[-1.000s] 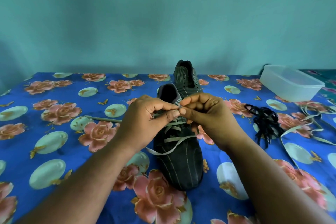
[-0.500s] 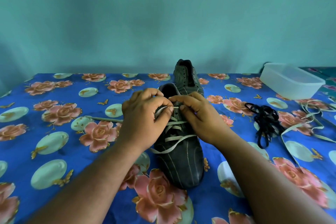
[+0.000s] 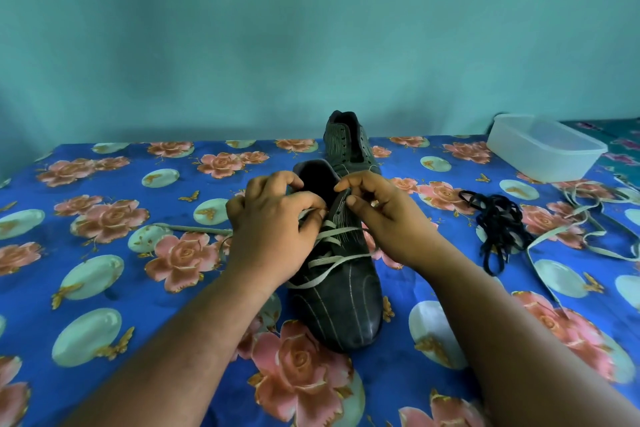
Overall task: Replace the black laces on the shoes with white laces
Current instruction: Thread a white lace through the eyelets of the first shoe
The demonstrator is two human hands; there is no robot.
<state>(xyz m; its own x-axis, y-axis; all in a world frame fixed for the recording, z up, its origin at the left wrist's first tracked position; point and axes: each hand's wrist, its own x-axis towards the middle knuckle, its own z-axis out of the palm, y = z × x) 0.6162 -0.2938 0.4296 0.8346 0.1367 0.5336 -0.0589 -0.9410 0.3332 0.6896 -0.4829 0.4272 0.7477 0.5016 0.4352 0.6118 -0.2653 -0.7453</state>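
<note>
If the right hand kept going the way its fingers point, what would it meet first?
Probably the left hand: the right hand points left across the near dark striped shoe, fingertips almost touching it; depth is uncertain.

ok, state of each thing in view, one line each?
near shoe: upright on the cloth, white lace crossed through its lower eyelets
white lace: partly threaded, loose
far shoe: unlaced
black laces: off the shoes, piled on the cloth
spare white lace: loose on the cloth
tub: open, no lid
left hand: pinches the lace
right hand: fingers curled at the tongue
</note>
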